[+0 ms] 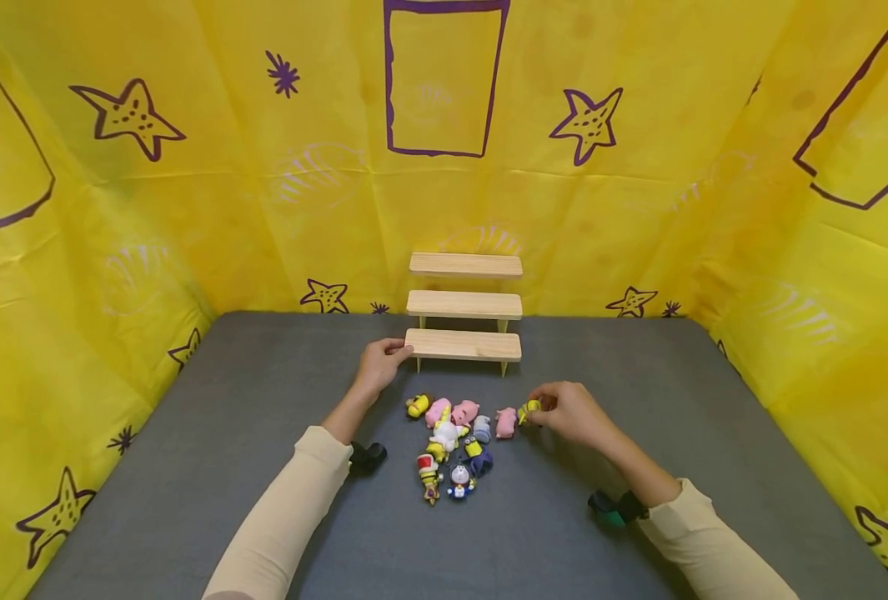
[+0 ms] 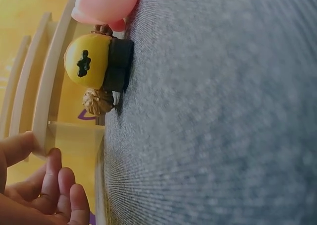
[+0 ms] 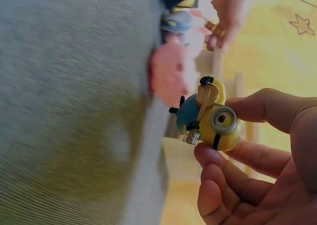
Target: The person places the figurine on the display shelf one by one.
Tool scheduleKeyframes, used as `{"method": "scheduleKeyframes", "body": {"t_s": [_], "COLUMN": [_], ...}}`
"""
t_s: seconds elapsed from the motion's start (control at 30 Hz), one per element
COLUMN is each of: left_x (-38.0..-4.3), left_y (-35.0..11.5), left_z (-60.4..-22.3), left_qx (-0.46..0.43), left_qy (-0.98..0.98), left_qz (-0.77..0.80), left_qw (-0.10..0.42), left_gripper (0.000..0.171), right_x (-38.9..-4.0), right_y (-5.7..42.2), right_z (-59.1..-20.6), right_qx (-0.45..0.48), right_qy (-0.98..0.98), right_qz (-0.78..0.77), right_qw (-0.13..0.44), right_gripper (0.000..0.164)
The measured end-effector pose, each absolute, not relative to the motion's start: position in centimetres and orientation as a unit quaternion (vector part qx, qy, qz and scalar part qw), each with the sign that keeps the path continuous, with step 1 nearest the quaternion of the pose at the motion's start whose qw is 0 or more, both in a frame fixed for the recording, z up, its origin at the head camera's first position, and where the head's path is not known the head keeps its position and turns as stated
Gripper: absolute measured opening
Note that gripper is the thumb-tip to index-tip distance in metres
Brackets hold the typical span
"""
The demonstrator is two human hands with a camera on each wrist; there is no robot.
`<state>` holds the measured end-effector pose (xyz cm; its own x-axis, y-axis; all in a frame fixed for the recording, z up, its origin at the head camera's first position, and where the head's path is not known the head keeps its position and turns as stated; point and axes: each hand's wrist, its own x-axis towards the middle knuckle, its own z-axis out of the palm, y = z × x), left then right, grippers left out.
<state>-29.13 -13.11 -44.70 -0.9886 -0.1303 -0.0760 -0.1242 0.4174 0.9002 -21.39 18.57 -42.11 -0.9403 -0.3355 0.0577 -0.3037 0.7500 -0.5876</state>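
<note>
Here, below and right of the frame's centre, the right hand (image 1: pixel 571 410) pinches a yellow one-eyed toy (image 3: pixel 225 138) between thumb (image 3: pixel 252 105) and fingers (image 3: pixel 210 158), beside a pink pig (image 1: pixel 506 422). Left of centre, the left hand (image 1: pixel 378 368) pinches the lowest wooden step (image 1: pixel 462 344) by its left end

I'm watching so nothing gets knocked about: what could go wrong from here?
The right hand pinches the one-eyed yellow figure, which might slip free. The pink pig beside that figure could get bumped. The left hand pinches the end of the lowest shelf; a tug might shift it.
</note>
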Motion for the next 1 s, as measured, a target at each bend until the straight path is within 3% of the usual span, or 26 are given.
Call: {"method": "scheduleKeyframes", "body": {"t_s": [0.47, 1.0], "left_x": [-29.3, -29.4], "left_y": [-13.1, -13.4], "left_z": [-44.5, -44.6], "left_qx": [0.112, 0.118], "left_qy": [-0.784, -0.784], "left_qz": [-0.61, -0.608], "left_qw": [-0.027, -0.038], "left_gripper": [0.036, 0.033], "right_x": [-24.5, -29.0], "right_y": [17.9, 14.6], "right_z": [-37.0, -33.7], "right_qx": [-0.174, -0.195], "right_qy": [0.943, 0.941], "right_qz": [-0.284, -0.274], "right_qw": [0.002, 0.029], "right_gripper": [0.025, 0.03]}}
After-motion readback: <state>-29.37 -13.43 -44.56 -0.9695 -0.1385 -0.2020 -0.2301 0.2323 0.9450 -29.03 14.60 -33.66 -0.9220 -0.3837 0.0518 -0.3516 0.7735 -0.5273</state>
